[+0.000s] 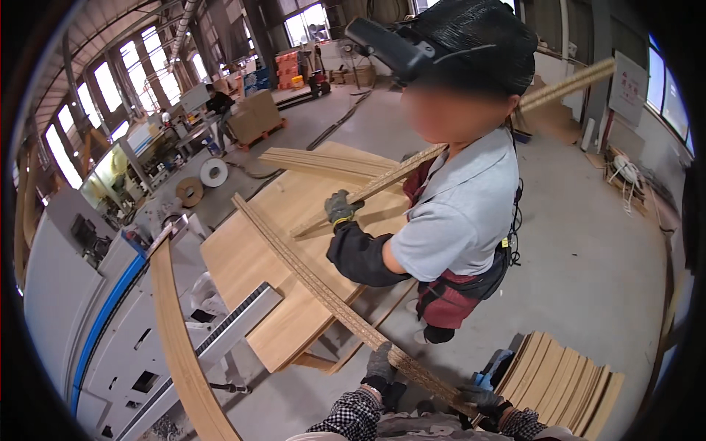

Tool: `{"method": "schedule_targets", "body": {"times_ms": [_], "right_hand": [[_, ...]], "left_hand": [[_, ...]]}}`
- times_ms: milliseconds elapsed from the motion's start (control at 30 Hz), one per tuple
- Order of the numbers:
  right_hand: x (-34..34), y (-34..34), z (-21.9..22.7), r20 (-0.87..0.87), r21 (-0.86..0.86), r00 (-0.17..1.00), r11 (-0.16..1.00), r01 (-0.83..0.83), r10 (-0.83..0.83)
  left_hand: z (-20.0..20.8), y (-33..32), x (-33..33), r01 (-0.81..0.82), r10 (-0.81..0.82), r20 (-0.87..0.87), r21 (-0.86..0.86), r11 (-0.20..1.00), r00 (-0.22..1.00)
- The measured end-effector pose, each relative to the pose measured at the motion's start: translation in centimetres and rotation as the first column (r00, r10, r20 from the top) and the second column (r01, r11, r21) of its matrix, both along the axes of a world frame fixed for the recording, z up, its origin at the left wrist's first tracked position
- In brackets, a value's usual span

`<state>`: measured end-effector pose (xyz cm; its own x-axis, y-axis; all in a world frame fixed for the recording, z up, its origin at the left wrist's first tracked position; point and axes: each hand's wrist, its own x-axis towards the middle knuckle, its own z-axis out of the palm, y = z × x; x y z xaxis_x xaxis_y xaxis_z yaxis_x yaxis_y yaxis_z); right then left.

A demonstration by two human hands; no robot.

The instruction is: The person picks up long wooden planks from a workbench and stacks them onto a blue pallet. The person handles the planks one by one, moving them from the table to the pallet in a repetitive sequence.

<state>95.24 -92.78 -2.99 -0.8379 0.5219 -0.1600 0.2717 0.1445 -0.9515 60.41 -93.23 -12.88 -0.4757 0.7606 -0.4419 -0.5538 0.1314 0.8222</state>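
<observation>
A long, narrow particle-board strip [323, 294] slants from the wooden tabletop down toward my body. My left hand [379, 365], in a dark grey glove, is closed around it just past the table's near edge. Farther down, by the strip's near end, my right hand [482, 399], also gloved, is closed on it; some of its fingers are hidden. Across the table a co-worker in a grey shirt [471, 195] holds another long strip [397, 175], one gloved hand [340, 208] around it over the tabletop.
More strips [323, 162] lie at the far side of the wooden table [228, 253]. To the left stands a white machine with a blue edge [110, 323], a long wooden board [176, 331] along it. Stacked boards [562, 382] sit at my lower right.
</observation>
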Motion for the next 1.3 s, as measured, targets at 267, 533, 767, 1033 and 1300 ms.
{"method": "schedule_targets", "body": {"times_ms": [267, 533, 767, 1033, 1300], "right_hand": [[-4.8, 0.6, 1.5, 0.303, -0.413, 0.914, 0.827, 0.381, -0.270], [-8.2, -0.6, -5.6, 0.290, -0.821, 0.304, -0.073, 0.566, -0.908], [-8.7, -0.8, -9.0, 0.416, -0.839, 0.076, -0.350, 0.416, -0.906], [-9.5, 0.0, -11.6, 0.428, -0.889, 0.098, -0.400, 0.222, -0.898], [-10.6, 2.7, -1.2, 0.038, 0.413, 0.557, 0.520, 0.748, -0.830]], "left_hand": [[5.7, 2.8, -2.2, 0.016, 0.008, 0.227, -0.105, 0.994, 0.974], [6.5, 4.5, -6.5, -0.073, 0.090, 0.225, -0.082, 0.994, 0.970], [9.4, 4.3, -7.3, 0.127, -0.101, 0.148, -0.177, 0.976, 0.984], [10.9, 4.9, -8.9, 0.189, -0.150, 0.234, -0.155, 0.970, 0.960], [11.3, 4.7, -9.9, 0.303, -0.280, 0.167, -0.131, 0.944, 0.945]]}}
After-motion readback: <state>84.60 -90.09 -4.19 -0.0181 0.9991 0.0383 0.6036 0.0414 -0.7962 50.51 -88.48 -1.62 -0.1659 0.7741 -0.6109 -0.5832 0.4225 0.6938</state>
